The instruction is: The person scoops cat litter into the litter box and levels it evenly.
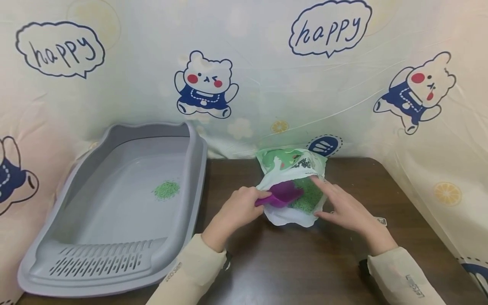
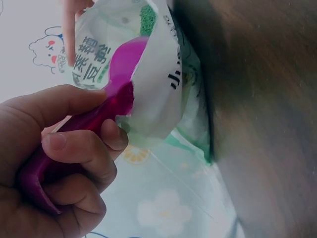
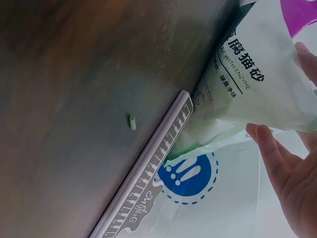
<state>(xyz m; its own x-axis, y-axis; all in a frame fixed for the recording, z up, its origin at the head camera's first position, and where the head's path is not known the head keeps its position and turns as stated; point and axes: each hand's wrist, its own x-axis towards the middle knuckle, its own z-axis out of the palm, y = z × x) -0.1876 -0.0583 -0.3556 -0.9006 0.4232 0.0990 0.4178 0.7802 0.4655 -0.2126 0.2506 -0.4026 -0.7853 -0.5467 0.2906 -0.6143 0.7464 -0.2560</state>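
Observation:
My left hand (image 1: 238, 207) grips the handle of a purple scoop (image 1: 284, 194). In the left wrist view the fingers curl round that scoop (image 2: 126, 64). Its bowl reaches into the mouth of a white and green cat litter bag (image 1: 291, 218), among green pellets (image 1: 309, 195). On the bag's right side, my right hand (image 1: 345, 209) touches the edge of the mouth with spread, fairly straight fingers. In the right wrist view its fingertips (image 3: 257, 130) rest against the bag (image 3: 267, 84). To the left stands a grey litter box (image 1: 198, 169) with a small green pellet pile (image 1: 166, 189) inside.
Box and bag stand on a dark brown table (image 1: 267, 262). Near the bag lies a pale strip with a piano-key print (image 3: 148, 183); one loose green pellet (image 3: 132, 122) is beside it. A printed cloth (image 1: 259, 84) hangs behind and at the sides.

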